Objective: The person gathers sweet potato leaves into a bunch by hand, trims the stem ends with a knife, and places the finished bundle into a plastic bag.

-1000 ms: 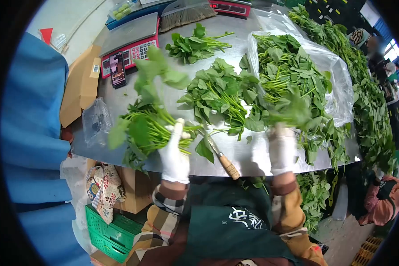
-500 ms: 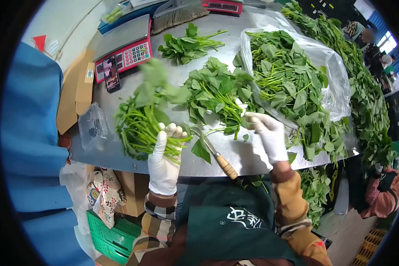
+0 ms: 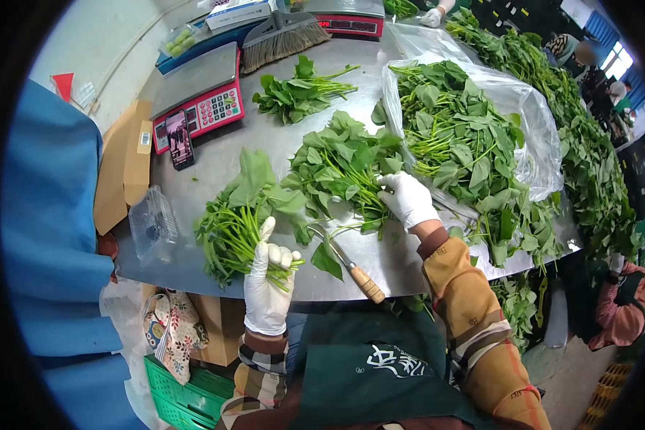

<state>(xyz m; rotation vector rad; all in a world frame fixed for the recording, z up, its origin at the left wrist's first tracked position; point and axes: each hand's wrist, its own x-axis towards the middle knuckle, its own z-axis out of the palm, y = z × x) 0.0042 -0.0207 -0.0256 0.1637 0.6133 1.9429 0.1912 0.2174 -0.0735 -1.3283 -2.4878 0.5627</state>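
My left hand (image 3: 269, 287), in a white glove, is closed around the stems of a bunch of leafy greens (image 3: 233, 233) near the table's front edge. To its right, my gloved right hand (image 3: 407, 199) reaches into the middle pile of leafy greens (image 3: 344, 161), its fingers bent onto the stems at the pile's right side; the fingertips are partly hidden. Between my hands lies a blade with a wooden handle (image 3: 366, 284), a loose leaf (image 3: 326, 259) beside it. A smaller bunch of greens (image 3: 297, 93) rests farther back.
A clear plastic bag (image 3: 541, 154) with many greens lies open at right. Back left are a red scale (image 3: 218, 107), a phone (image 3: 180, 140) and a broom (image 3: 283, 44). A plastic box (image 3: 153, 223) sits at the left edge. Co-workers are at right, beside a long heap of greens (image 3: 595, 165).
My right hand has moved up and left onto the middle pile's stems. The bunch in my left hand has settled lower, its leaves no longer blurred. A co-worker's gloved hand now shows at the top.
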